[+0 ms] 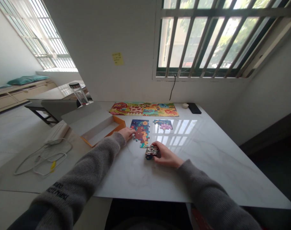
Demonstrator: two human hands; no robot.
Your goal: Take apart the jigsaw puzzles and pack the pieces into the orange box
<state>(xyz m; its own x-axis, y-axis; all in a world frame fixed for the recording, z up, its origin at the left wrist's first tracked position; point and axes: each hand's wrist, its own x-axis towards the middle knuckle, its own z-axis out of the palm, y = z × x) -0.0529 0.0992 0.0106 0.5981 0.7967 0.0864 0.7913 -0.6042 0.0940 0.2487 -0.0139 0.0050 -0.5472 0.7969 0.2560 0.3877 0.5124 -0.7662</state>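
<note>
On the white marble table (198, 172), a partly assembled jigsaw section (141, 131) in dark blue and orange lies in front of me. My left hand (127, 133) rests flat with its fingertips at that section's left edge, holding nothing. My right hand (165, 155) grips a small stack of jigsaw pieces (151, 152) just below the section. A smaller assembled cluster of pieces (163, 124) lies to the right of the section. Farther back lies a long, colourful animal-themed puzzle picture (143, 109).
An open box with orange edges (102, 131) and a grey lid (84, 116) sit at the table's left. A black phone (194, 108) and small white object (185, 105) lie at the back. A glass jar (78, 94) stands beyond the lid. White cables (47, 161) lie at left.
</note>
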